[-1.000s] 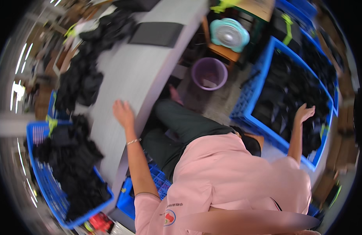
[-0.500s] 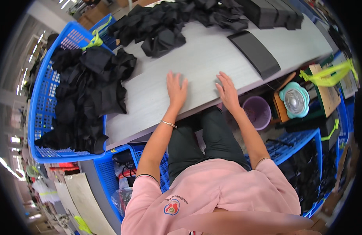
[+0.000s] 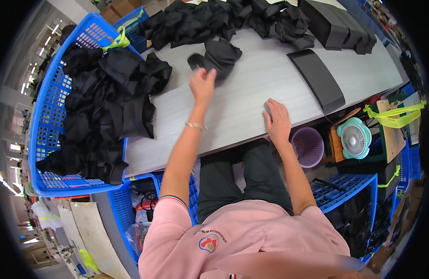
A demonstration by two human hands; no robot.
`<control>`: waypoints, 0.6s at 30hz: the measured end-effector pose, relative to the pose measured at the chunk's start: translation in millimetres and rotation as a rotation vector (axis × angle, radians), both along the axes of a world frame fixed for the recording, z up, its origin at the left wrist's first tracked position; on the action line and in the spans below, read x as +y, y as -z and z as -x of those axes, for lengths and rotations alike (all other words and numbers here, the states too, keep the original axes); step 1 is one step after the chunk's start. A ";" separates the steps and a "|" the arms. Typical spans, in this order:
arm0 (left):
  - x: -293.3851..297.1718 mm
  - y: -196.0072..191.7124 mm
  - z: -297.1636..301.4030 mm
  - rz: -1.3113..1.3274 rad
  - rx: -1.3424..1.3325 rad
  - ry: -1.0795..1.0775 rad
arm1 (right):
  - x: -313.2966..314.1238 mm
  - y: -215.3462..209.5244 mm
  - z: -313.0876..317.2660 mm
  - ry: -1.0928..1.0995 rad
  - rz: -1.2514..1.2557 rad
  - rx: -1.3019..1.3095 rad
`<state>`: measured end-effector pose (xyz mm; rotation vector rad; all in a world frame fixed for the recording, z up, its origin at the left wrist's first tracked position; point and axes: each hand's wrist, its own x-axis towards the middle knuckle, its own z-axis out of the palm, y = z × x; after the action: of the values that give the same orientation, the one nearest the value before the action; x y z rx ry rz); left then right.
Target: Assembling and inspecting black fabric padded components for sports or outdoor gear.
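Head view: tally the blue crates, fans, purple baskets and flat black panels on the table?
Blue crates: 4, counting the large one full of black cloth, one behind it, one under the table and one at the right
Fans: 1
Purple baskets: 1
Flat black panels: 1
Total: 7

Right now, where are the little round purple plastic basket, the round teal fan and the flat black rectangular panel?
Purple basket (image 3: 308,148), head view, rim.
Teal fan (image 3: 354,138), head view, grille.
Black panel (image 3: 316,80), head view, middle.
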<state>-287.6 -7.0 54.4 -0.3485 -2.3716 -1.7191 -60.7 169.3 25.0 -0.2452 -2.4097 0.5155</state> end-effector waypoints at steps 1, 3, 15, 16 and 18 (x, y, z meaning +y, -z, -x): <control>5.8 0.7 -33.9 -0.075 -0.038 0.020 | -5.5 -4.0 -2.2 0.025 0.080 0.003; 10.0 -0.5 -103.5 -0.184 -0.132 0.103 | -23.0 -10.1 -8.2 -0.024 0.142 0.048; -35.9 -35.8 -181.3 0.349 0.429 0.035 | -52.4 -32.7 -64.5 -0.085 0.209 0.170; -34.9 -40.9 -167.1 0.423 0.418 0.027 | -58.3 -34.4 -68.8 -0.104 0.189 0.197; -31.6 -48.6 -154.4 0.371 0.128 0.170 | -71.7 -37.0 -73.9 -0.265 0.209 0.216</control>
<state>-133.1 -38.6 103.1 -0.7109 -2.6202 -1.2611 13.3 97.6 62.0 0.0421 -2.1880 0.8698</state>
